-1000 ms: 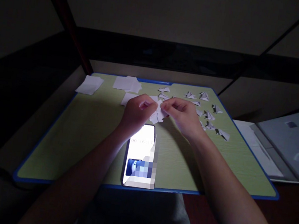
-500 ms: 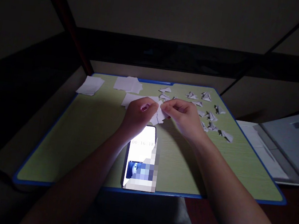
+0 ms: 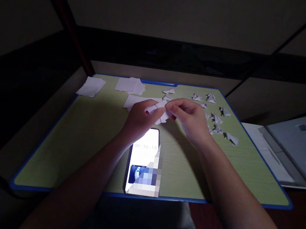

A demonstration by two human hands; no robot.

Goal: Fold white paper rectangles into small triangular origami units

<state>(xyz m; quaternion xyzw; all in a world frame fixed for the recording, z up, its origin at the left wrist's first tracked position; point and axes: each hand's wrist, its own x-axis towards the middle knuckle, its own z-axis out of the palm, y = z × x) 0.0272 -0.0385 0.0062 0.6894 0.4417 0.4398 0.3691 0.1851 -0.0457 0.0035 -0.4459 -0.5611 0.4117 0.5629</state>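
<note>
Small white paper piece pinched between both hands above the middle of the green surface; left hand fingers clamped on its left part, right hand fingers clamped on its right edge, paper partly folded, lower corner hanging below the fingertips. Lit phone flat on the surface just below the hands, near the front edge. Folded paper shapes scattered right of the hands, roughly ten, exact count unclear in the dark. Three loose flat paper stacks at back left. Grey folder off the right side.
</note>
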